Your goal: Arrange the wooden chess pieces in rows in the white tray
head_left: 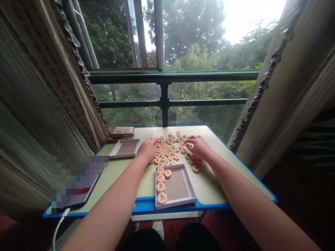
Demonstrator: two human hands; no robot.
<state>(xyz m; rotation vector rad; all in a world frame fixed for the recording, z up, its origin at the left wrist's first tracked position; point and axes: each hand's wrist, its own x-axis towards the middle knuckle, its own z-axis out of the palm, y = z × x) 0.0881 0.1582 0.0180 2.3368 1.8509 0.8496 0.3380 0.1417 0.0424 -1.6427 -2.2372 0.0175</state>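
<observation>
Left hand (148, 150): beside the xiangqi pieces (167, 153), grip not discernible. Right hand (199, 147): fingers spread, at the pieces' right side.

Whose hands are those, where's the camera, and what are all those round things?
There's no robot here, just a person's two bare hands. This one picture comes from a camera worn on that person's head, looking forward and down. The left hand and right hand reach over a table, on either side of many round game pieces with red or black characters. Closer to us, a shallow box has red-marked pieces at its left side. A second shallow box sits farther left. I can't tell whether either hand holds a piece.
</observation>
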